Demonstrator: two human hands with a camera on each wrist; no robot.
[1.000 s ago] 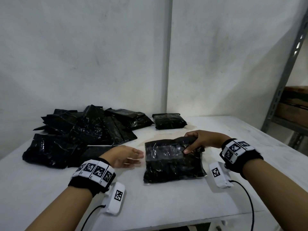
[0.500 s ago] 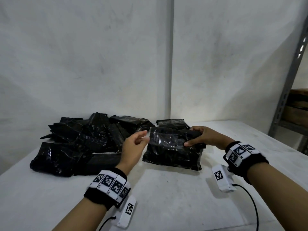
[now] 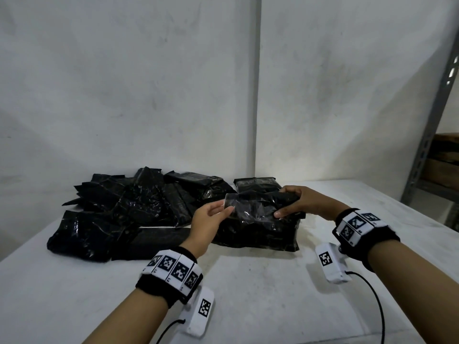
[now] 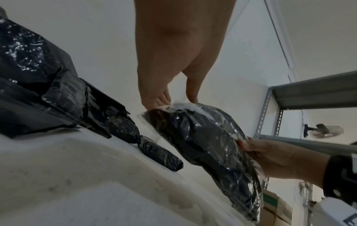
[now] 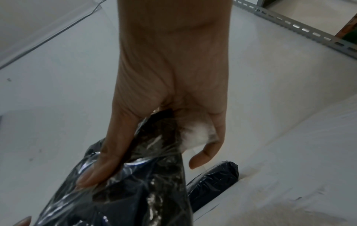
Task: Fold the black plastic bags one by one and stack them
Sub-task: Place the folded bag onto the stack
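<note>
A black plastic bag in a clear wrapper stands tilted between both hands at the table's middle, its lower edge on the table. My left hand pinches its upper left corner, seen up close in the left wrist view. My right hand grips the upper right edge, thumb in front and fingers behind. The wrapper crinkles under the thumb. A folded black bag lies just behind it.
A loose pile of several black bags covers the table's back left. A white wall stands close behind. A grey metal shelf post rises at the right edge. Bare table surface lies in front and to the right.
My left hand rose off the table and took the bag's upper left corner. The bag's upper edge came up from lying flat, held by both hands.
</note>
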